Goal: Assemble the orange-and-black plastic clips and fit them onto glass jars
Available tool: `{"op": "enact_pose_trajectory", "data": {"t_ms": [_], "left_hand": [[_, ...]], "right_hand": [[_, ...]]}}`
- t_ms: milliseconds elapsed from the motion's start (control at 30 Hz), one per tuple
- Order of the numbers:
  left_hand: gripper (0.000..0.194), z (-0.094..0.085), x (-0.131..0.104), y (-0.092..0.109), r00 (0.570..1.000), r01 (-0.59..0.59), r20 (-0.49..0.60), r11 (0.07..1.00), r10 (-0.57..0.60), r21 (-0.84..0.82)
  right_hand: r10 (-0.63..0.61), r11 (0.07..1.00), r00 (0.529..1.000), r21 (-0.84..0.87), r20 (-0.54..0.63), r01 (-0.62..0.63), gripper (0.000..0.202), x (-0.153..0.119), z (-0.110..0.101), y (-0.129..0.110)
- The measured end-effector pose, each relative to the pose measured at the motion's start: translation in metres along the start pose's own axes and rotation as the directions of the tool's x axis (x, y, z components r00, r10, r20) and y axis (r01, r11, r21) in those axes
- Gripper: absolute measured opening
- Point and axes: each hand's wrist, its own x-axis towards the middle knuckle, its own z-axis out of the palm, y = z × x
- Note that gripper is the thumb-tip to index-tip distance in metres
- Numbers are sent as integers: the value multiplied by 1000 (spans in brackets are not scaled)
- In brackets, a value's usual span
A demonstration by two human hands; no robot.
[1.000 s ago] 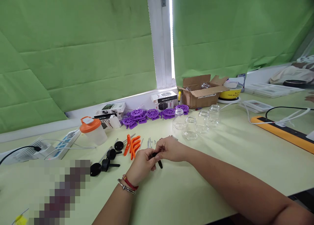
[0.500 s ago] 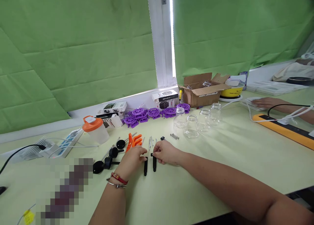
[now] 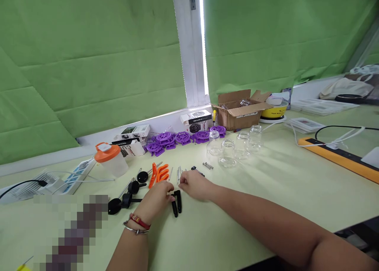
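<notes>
My left hand [image 3: 160,195] hovers low over the table, thumb and fingers apart, the thumb at the top of one black plastic handle [image 3: 174,210]. A second black handle [image 3: 179,203] lies close beside it, its bent top end leaning towards the first. My right hand [image 3: 194,185] has its fingers curled together just beyond these handles, beside thin metal rods [image 3: 178,175]. What its fingertips hold, if anything, is hidden. Behind it lies a small black-ended part [image 3: 194,168], and metal springs [image 3: 208,166] rest further right.
Orange hook-shaped pieces [image 3: 162,173] and black round parts with stems [image 3: 126,200] lie left. Purple wheel-like parts [image 3: 182,138] line the back. Several clear jars [image 3: 227,154] stand right, before an open cardboard box [image 3: 242,117]. An orange-lidded cup [image 3: 111,160] and power strips [image 3: 331,156] flank the area.
My right hand has left the handle it was touching and moved slightly left and forward. The two handles are closer together. Another person's hand at the right has gone out of view.
</notes>
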Motion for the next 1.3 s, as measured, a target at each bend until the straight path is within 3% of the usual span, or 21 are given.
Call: {"op": "enact_pose_trajectory", "data": {"t_ms": [100,267,433,633,700,800,867,967,1033,1100,1167,1300], "left_hand": [[12,-2,1,9,995,-45,95,974,24,224],[14,7,2,19,995,-98,2,963,100,250],[13,17,1,19,987,-152,-14,963,159,222],[13,14,3,19,984,-157,-58,972,169,174],[16,16,3,18,986,-129,-89,984,140,123],[36,22,4,18,992,-54,-116,996,46,-70],[43,28,4,21,999,-2,-51,970,-10,-242],[33,33,3,27,998,60,47,909,-45,-413],[25,33,3,31,997,74,56,897,-55,-436],[22,32,3,34,997,67,54,917,-50,-394],[22,29,2,38,998,45,57,951,-29,-305],[28,27,0,42,997,-35,66,997,40,-74]], "right_hand": [[105,978,986,-168,-127,-125,12,5,-28,12],[239,942,967,-222,-90,-253,12,5,-58,32],[194,956,981,-227,18,-185,11,2,-57,32],[156,961,986,-241,63,-136,8,0,-51,27],[135,976,985,-185,105,-114,9,0,-53,28],[19,992,974,118,226,-47,19,-2,-58,27],[-96,945,954,326,284,-2,23,-4,-61,26],[-190,918,934,391,304,60,22,-3,-62,25],[-153,953,966,290,207,88,21,1,-62,30],[-99,994,995,48,27,98,21,7,-62,39],[-95,974,990,-213,-102,71,21,14,-62,50],[-108,927,990,-370,-92,67,18,24,-60,64]]}}
